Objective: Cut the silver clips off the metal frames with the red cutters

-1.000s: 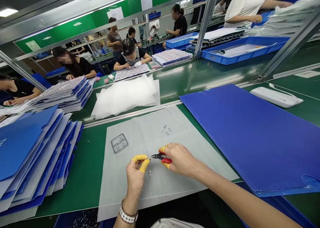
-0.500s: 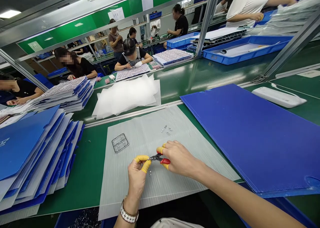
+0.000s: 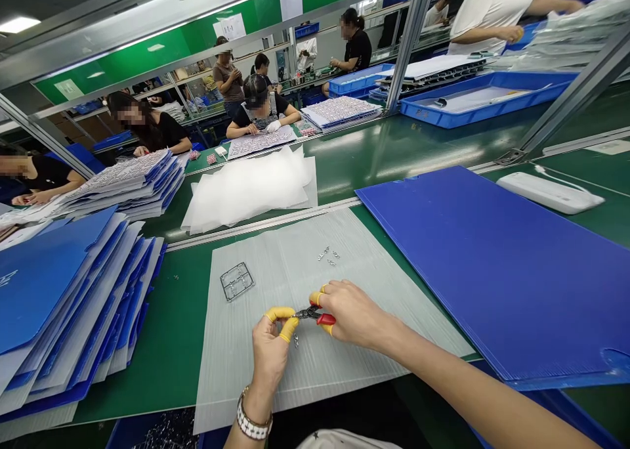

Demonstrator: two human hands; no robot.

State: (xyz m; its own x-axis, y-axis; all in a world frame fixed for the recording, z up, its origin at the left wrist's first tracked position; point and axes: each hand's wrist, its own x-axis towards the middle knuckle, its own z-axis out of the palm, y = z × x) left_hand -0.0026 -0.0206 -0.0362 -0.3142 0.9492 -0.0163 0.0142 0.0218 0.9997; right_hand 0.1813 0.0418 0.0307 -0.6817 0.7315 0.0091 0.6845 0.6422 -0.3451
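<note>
On the green worktop [image 3: 162, 350] in front of you, a translucent ribbed plastic sheet [image 3: 290, 252] lies flat, with your hands over its lower part. Your left hand [image 3: 270, 350], wearing yellow rubber finger cots [image 3: 274, 314], is closed in a pinch on a tiny metal part [image 3: 296, 313], too small to make out clearly. Your right hand [image 3: 352, 311] is closed around red-handled side cutters [image 3: 325, 318], their steel tips at that pinch. A square metal fret [image 3: 237, 281] and a small cluster of metal pieces [image 3: 329, 255] lie on the sheet, with one small metal piece [image 3: 296, 341] just below your left fingers [image 3: 288, 327]. A blue corrugated board [image 3: 492, 272] lies to the right, stacked blue folders [image 3: 59, 291] to the left.
</note>
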